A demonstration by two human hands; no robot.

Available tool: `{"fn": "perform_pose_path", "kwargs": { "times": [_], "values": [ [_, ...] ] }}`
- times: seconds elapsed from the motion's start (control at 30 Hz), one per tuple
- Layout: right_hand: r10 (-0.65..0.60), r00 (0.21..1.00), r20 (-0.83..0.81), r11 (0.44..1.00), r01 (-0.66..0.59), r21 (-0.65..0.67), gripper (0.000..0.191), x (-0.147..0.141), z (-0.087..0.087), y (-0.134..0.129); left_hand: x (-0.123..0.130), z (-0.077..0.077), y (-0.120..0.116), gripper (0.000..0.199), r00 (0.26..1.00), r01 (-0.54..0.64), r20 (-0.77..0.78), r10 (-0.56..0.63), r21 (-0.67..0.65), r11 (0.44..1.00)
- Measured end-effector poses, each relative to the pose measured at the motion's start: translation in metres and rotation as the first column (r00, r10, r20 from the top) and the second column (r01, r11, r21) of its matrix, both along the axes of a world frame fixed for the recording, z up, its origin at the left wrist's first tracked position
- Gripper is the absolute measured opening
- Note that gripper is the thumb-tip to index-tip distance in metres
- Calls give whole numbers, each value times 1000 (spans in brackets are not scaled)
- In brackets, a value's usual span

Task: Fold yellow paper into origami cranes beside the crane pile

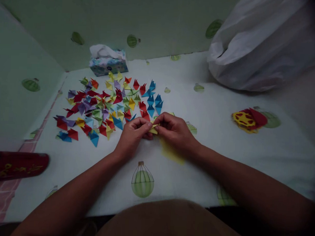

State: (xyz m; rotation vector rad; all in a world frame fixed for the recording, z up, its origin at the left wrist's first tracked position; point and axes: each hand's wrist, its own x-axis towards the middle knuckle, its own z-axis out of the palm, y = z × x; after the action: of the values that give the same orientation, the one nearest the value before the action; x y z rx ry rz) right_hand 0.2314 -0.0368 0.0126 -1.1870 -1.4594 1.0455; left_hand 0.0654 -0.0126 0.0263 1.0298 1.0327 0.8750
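Between my two hands is a small piece of folded yellow paper (pixel 154 129), pinched from both sides. My left hand (pixel 134 132) grips its left end between thumb and fingers. On the other end, the fingertips of my right hand (pixel 174 130) are closed, partly hiding the paper. Beneath my right hand lies something flat and yellow (pixel 173 153), blurred. Many folded paper cranes (pixel 96 103) in red, blue, yellow, green and purple spread over the table just beyond and left of my hands. A blue paper crane (pixel 117 122) lies close to my left hand.
A tissue box (pixel 109 65) stands at the back against the wall. A large white plastic bag (pixel 253 49) fills the back right. On the right lies a red and yellow item (pixel 247 120). A dark red cylinder (pixel 18 166) lies at the left edge. The tablecloth (pixel 113 195) has balloon prints.
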Motion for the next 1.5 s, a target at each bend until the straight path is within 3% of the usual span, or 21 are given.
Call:
{"fn": "perform_pose_path", "kwargs": {
  "times": [0.5,0.77,0.83,1.0,1.1,1.3,1.5],
  "values": [
    [-23,998,-65,997,19,-69,9,-2,1,-1,-1,-7,-2,25,1000,-25,-9,26,90,996],
    [41,964,-264,983,-86,-160,12,1,9,0,-1,-6,-3,22,995,-9,-96,34,248,969],
    [42,957,-286,979,-96,-177,14,2,11,0,-2,-6,-3,19,988,6,-146,45,332,943],
    [55,959,-278,982,-102,-159,21,2,8,2,-4,-5,-1,13,952,71,-283,116,574,816],
    [64,974,-218,987,-94,-127,18,2,7,2,-5,-6,0,14,956,82,-280,89,544,835],
    [-49,999,2,998,49,-27,15,2,13,1,-3,-5,-1,22,991,90,-120,-57,293,952],
    [34,999,-4,996,-34,-78,15,6,10,4,-4,-4,2,20,985,99,-165,-50,306,947]
  ]
}}
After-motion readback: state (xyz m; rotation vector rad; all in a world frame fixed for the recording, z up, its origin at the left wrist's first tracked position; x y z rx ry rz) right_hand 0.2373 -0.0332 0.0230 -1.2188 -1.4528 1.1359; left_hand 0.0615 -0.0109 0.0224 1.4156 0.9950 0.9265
